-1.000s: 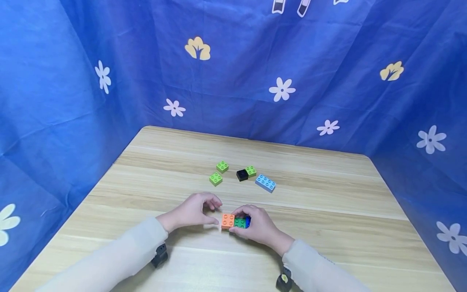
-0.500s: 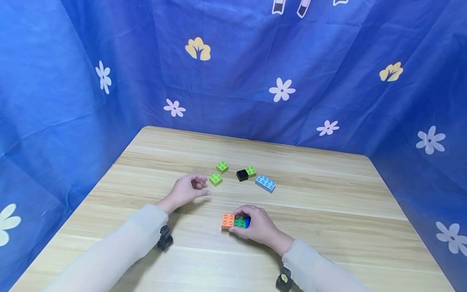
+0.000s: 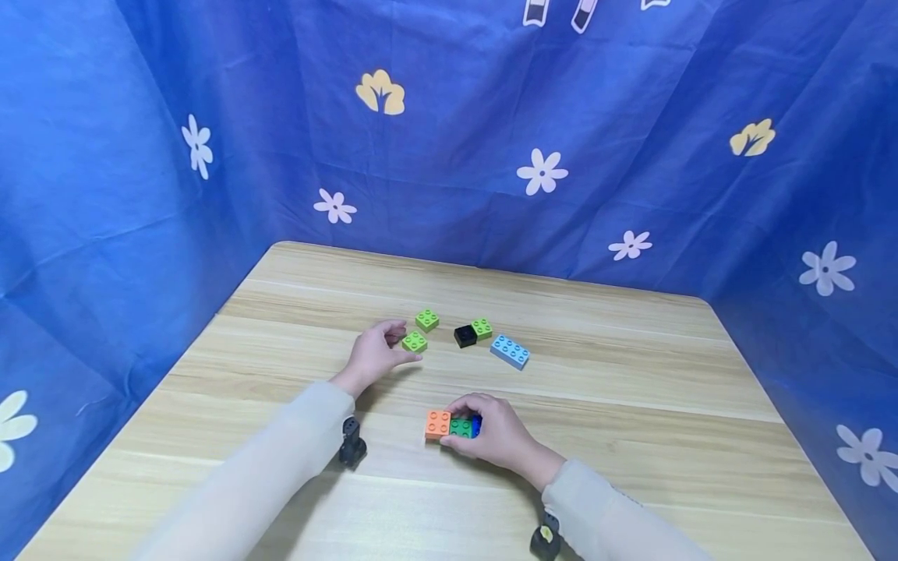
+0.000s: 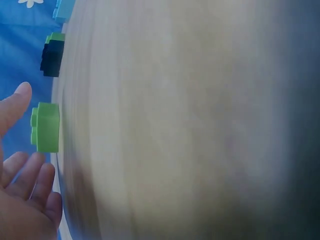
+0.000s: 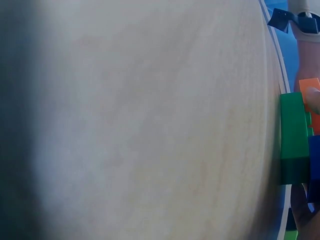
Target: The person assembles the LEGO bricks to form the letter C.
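At the lower centre of the head view, the right hand (image 3: 494,431) of a person grips a small stack: an orange block (image 3: 438,425) at its left end, a dark blue block (image 3: 476,425) at its right end under the fingers, and a green block (image 3: 460,428) showing between them. At the right edge of the right wrist view, the orange and dark blue blocks sit on top of the green one, and a fingertip lies against the orange.

Left of centre in the head view, the left hand (image 3: 374,357) is spread, thumb and fingers apart around the front lime block (image 3: 415,342). In the left wrist view there is a gap between thumb and block; whether the other fingers touch it I cannot tell.

Just above and right of that block lies the rear lime block (image 3: 426,320). Farther right, a black block (image 3: 465,336) adjoins the right-hand lime block (image 3: 482,328), with a long light blue block (image 3: 510,351) near them at the lower right. All these lie on the wood-grained bench (image 3: 631,389). A blue cloth (image 3: 449,117) printed with flowers fills the top and both sides.
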Available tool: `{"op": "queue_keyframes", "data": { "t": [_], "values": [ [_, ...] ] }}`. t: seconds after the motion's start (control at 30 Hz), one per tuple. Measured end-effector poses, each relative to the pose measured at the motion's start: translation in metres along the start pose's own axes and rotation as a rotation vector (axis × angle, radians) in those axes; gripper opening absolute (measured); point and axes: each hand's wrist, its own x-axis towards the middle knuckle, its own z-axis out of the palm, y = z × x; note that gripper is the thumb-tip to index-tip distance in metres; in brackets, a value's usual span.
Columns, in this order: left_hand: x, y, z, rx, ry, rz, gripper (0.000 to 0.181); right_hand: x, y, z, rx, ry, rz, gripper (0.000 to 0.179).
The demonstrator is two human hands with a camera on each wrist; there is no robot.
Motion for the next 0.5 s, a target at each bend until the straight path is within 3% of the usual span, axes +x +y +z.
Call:
{"op": "queue_keyframes", "data": {
  "t": [0.5],
  "values": [
    [0.0051, 0.0029, 0.0081, 0.107, 0.023, -0.043, 0.061, 0.0003, -0.0013, -0.0008, 0.013, -0.004, 0.01, 0.037]
  ]
}}
